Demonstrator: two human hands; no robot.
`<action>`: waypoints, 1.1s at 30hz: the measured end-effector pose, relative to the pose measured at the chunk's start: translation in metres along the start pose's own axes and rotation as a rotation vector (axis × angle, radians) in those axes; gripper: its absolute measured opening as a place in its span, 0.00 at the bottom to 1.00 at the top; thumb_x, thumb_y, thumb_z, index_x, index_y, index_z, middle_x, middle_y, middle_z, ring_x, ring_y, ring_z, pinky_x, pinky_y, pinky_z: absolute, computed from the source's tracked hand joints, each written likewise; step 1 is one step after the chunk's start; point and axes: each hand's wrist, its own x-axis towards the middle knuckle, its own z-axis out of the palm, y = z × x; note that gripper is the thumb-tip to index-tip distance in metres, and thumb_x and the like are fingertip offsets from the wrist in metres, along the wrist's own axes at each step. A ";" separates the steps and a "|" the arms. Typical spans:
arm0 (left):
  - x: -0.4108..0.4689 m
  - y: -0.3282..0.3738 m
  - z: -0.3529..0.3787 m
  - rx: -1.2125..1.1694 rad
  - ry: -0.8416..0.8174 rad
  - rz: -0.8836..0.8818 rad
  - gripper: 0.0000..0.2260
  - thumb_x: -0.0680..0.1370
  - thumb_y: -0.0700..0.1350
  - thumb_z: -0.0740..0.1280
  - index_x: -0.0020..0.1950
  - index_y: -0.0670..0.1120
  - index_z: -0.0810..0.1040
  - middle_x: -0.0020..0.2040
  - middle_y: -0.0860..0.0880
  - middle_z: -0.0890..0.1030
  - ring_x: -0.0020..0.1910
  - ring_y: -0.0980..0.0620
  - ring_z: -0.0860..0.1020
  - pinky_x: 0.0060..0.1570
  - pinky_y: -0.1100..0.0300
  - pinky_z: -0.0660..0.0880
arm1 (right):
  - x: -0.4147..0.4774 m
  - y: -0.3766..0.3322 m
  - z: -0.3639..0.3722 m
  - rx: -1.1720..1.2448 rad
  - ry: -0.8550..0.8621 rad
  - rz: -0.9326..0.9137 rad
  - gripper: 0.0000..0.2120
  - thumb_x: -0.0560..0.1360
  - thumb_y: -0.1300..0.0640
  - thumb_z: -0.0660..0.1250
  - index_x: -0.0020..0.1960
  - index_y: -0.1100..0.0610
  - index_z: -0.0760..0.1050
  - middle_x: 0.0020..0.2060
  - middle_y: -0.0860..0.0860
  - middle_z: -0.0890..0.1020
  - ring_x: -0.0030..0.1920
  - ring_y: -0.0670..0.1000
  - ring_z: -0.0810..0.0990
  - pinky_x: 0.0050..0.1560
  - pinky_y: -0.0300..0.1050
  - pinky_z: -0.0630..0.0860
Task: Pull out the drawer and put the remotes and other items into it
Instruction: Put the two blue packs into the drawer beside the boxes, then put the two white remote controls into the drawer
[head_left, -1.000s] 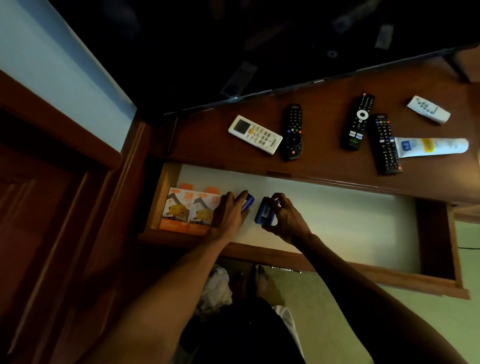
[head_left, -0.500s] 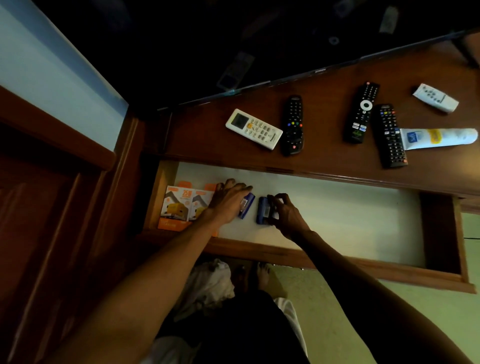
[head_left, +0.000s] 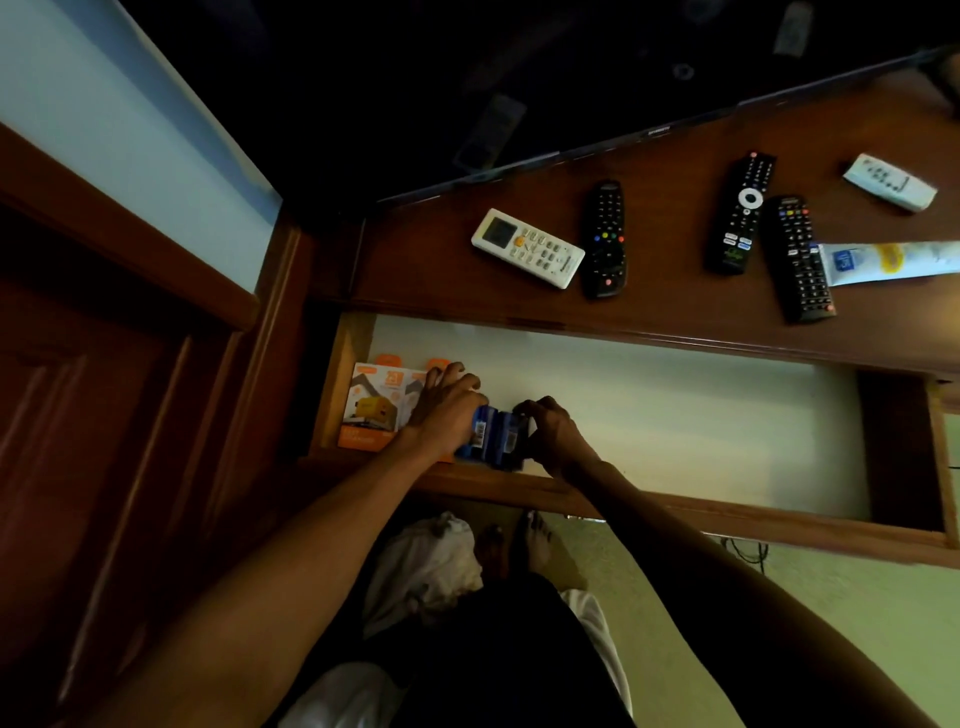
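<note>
The drawer (head_left: 675, 514) is pulled out, with a pale lined floor. At its left end lie two orange-and-white boxes (head_left: 371, 402). Beside them stand two small blue boxes, side by side and touching: my left hand (head_left: 447, 410) grips the left blue box (head_left: 479, 434), and my right hand (head_left: 550, 428) grips the right blue box (head_left: 508, 439). On the wooden desktop (head_left: 675, 312) lie a white air-conditioner remote (head_left: 527, 248), three black remotes (head_left: 603, 239) (head_left: 742, 205) (head_left: 800, 257), a small white remote (head_left: 889, 182) and a white tube (head_left: 891, 263).
A dark TV screen (head_left: 519, 78) stands along the back of the desktop. A wooden panel and a pale wall are at the left. My bare feet (head_left: 524, 540) and a white cloth (head_left: 426, 566) are on the green floor under the drawer front.
Both hands have brought the two blue boxes together and toward the drawer's front left, next to the orange boxes. The remotes on the desktop have not moved.
</note>
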 end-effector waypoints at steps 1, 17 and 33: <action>-0.002 -0.001 0.000 -0.005 0.002 -0.004 0.20 0.70 0.48 0.73 0.62 0.50 0.80 0.66 0.48 0.73 0.69 0.44 0.62 0.64 0.47 0.57 | 0.002 -0.001 0.000 -0.003 -0.018 0.006 0.27 0.66 0.61 0.77 0.63 0.59 0.74 0.57 0.61 0.74 0.53 0.62 0.77 0.48 0.46 0.74; -0.015 0.007 -0.031 -0.382 0.090 -0.173 0.19 0.78 0.49 0.66 0.69 0.51 0.73 0.68 0.48 0.75 0.65 0.46 0.73 0.60 0.45 0.74 | -0.013 -0.023 -0.031 -0.067 -0.126 0.030 0.30 0.73 0.51 0.72 0.71 0.55 0.66 0.65 0.58 0.74 0.61 0.58 0.77 0.58 0.51 0.75; 0.098 0.026 -0.152 -1.102 0.432 -0.690 0.42 0.76 0.54 0.69 0.77 0.34 0.50 0.75 0.33 0.59 0.76 0.36 0.56 0.72 0.46 0.57 | -0.023 -0.050 -0.185 0.013 0.376 0.091 0.12 0.71 0.53 0.67 0.55 0.49 0.78 0.50 0.52 0.85 0.51 0.58 0.82 0.50 0.50 0.77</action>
